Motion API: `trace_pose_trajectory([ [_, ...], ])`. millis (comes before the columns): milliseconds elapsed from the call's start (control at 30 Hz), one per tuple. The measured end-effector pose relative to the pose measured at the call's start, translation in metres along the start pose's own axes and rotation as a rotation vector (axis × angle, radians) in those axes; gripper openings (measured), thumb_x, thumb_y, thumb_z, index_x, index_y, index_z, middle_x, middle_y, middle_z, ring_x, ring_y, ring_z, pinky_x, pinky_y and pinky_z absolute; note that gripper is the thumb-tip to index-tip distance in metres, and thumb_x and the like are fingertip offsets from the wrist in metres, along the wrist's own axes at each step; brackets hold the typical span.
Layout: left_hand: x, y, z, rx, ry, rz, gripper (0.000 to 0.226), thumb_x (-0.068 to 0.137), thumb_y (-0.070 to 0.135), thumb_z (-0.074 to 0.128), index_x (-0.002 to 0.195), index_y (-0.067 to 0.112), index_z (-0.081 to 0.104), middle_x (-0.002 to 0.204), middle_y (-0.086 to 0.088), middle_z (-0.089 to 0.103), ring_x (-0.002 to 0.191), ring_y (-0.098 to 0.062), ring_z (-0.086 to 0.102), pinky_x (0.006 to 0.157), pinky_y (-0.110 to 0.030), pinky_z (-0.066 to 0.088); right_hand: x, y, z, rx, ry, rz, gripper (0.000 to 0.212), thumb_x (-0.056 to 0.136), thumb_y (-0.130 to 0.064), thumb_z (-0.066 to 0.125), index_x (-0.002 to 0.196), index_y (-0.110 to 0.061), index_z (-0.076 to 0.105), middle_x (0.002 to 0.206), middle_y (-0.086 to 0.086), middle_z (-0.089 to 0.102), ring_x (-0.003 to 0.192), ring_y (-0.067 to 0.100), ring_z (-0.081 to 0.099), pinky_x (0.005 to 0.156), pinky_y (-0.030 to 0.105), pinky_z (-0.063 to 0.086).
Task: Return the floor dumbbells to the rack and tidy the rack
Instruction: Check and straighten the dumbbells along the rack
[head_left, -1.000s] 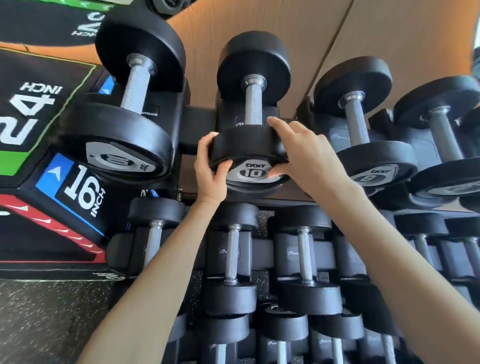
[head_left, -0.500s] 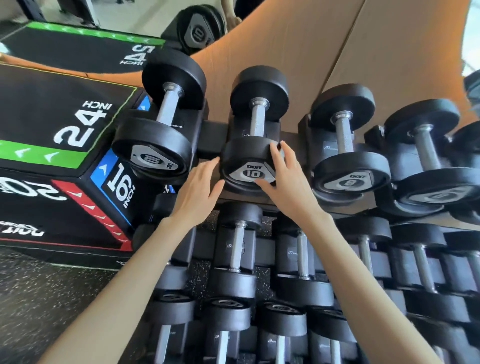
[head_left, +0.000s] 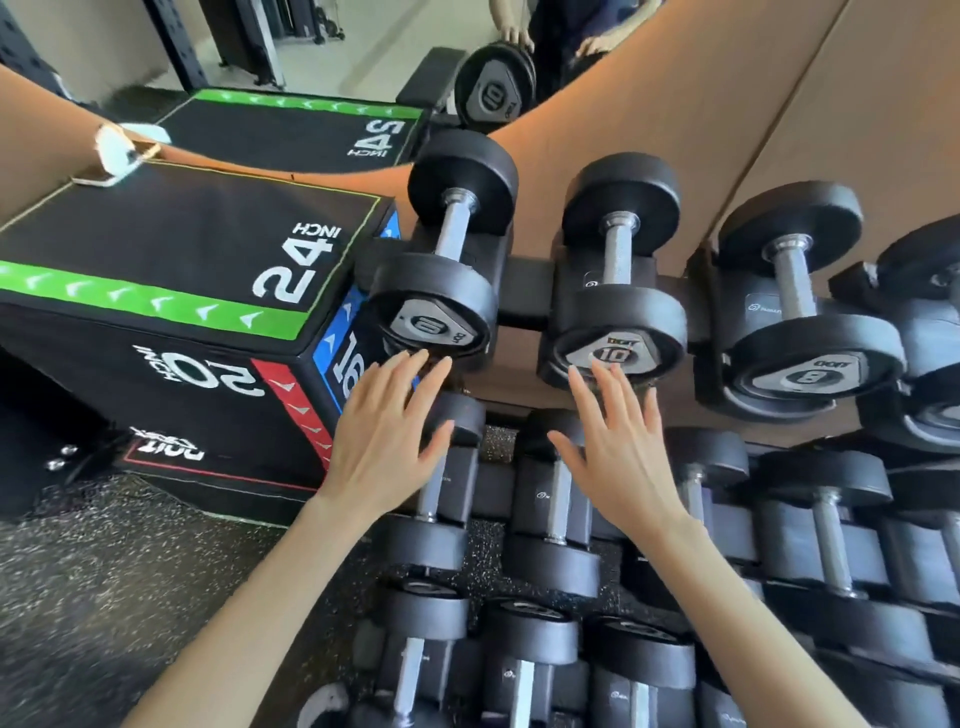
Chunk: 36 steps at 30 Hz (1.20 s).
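Two black dumbbells marked 10 lie on the rack's top tier: the left one (head_left: 441, 291) and the middle one (head_left: 621, 322). A dumbbell marked 8 (head_left: 800, 332) rests to their right. My left hand (head_left: 384, 431) hovers open just below the left dumbbell's near head, fingertips close to it. My right hand (head_left: 618, 441) is open just below the middle dumbbell's near head, fingers spread. Neither hand holds anything. The rack (head_left: 524, 299) carries lower tiers of several more dumbbells under my forearms.
A black plyo box (head_left: 171, 291) marked 24, 20 and 16 inch stands tight against the rack's left end. A wood-panelled wall (head_left: 727, 104) backs the rack, with a mirror above showing a reflected dumbbell. Speckled rubber floor (head_left: 104, 597) lies at lower left.
Both hands let go of the middle dumbbell's near head and drew back and down, fingers opening. My left hand shifted left under the left dumbbell. The camera pulled back.
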<state>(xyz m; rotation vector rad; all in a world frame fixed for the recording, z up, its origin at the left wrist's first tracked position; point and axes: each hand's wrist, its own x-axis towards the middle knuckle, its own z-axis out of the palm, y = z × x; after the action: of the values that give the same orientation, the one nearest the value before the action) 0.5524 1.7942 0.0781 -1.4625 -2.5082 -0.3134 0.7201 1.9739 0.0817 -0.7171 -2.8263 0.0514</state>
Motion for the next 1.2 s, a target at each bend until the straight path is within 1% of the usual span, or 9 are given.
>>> trace_pose_trajectory([
  [133,-0.012,-0.028,0.000,-0.030,-0.025,0.067,0.058,0.091,0.041,0.038,0.141,0.011,0.042,0.138,-0.015,0.047,0.128,-0.032,0.041,0.106,-0.048,0.034,-0.009,-0.034,0.013,0.001,-0.035,0.070,0.067,0.081,-0.033,0.067,0.137,-0.007,0.040,0.140,0.020,0.043,0.132,0.039,0.037,0.098,0.066,0.034],
  [267,-0.023,-0.073,0.000,-0.046,-0.050,0.187,0.057,0.092,0.041,0.037,0.140,0.011,0.041,0.138,-0.015,0.047,0.128,-0.033,0.041,0.106,-0.049,0.034,-0.016,-0.085,0.024,0.027,-0.032,0.178,0.066,0.082,-0.031,0.067,0.138,-0.008,0.040,0.141,0.019,0.042,0.132,0.039,0.036,0.097,0.065,0.035],
  [333,-0.024,-0.092,-0.001,-0.036,-0.046,0.246,0.057,0.091,0.040,0.037,0.140,0.011,0.042,0.138,-0.016,0.047,0.128,-0.033,0.040,0.106,-0.049,0.034,-0.017,-0.105,0.025,0.035,-0.010,0.204,0.065,0.086,-0.034,0.063,0.140,-0.009,0.036,0.144,0.017,0.038,0.135,0.037,0.032,0.101,0.063,0.033],
  [467,-0.022,-0.125,-0.007,-0.037,-0.018,0.312,0.058,0.090,0.040,0.037,0.139,0.010,0.043,0.137,-0.017,0.047,0.127,-0.034,0.041,0.107,-0.048,0.032,-0.016,-0.142,0.022,0.101,-0.028,0.262,0.065,0.093,-0.038,0.050,0.146,-0.014,0.023,0.153,0.011,0.023,0.142,0.029,0.018,0.111,0.054,0.020],
  [567,-0.014,-0.135,-0.010,-0.072,0.002,0.352,0.057,0.090,0.039,0.040,0.140,0.011,0.042,0.137,-0.018,0.046,0.127,-0.033,0.040,0.107,-0.049,0.032,-0.013,-0.156,0.016,0.118,-0.025,0.287,0.066,0.092,-0.036,0.052,0.146,-0.013,0.022,0.152,0.011,0.025,0.141,0.029,0.020,0.111,0.054,0.021],
  [733,0.007,-0.135,-0.006,-0.133,0.030,0.379,0.057,0.090,0.037,0.041,0.140,0.011,0.041,0.140,-0.018,0.044,0.129,-0.033,0.039,0.108,-0.049,0.032,0.009,-0.151,0.014,0.103,-0.024,0.285,0.067,0.091,-0.035,0.053,0.146,-0.012,0.021,0.151,0.011,0.027,0.139,0.029,0.024,0.111,0.052,0.023],
  [933,0.043,-0.126,-0.006,-0.170,0.126,0.384,0.058,0.091,0.035,0.044,0.143,0.011,0.037,0.145,-0.020,0.036,0.133,-0.034,0.034,0.109,-0.049,0.030,0.048,-0.124,0.018,0.185,-0.005,0.234,0.070,0.091,-0.030,0.056,0.147,-0.012,0.018,0.151,0.010,0.025,0.137,0.028,0.028,0.110,0.050,0.028],
  [1067,0.084,-0.115,-0.006,-0.144,0.157,0.421,0.058,0.091,0.037,0.044,0.141,0.009,0.038,0.142,-0.021,0.040,0.130,-0.035,0.038,0.108,-0.049,0.032,0.082,-0.101,0.014,0.231,0.036,0.159,0.070,0.091,-0.028,0.057,0.146,-0.010,0.019,0.152,0.009,0.025,0.135,0.027,0.032,0.109,0.038,0.031],
  [1200,0.119,-0.097,0.004,-0.090,0.125,0.456,0.062,0.089,0.045,0.039,0.137,0.007,0.042,0.137,-0.018,0.046,0.126,-0.033,0.042,0.105,-0.045,0.034,0.108,-0.077,0.022,0.272,0.044,0.094,0.070,0.089,-0.022,0.060,0.145,-0.008,0.022,0.151,0.007,0.027,0.133,0.026,0.035,0.105,0.039,0.037],
])
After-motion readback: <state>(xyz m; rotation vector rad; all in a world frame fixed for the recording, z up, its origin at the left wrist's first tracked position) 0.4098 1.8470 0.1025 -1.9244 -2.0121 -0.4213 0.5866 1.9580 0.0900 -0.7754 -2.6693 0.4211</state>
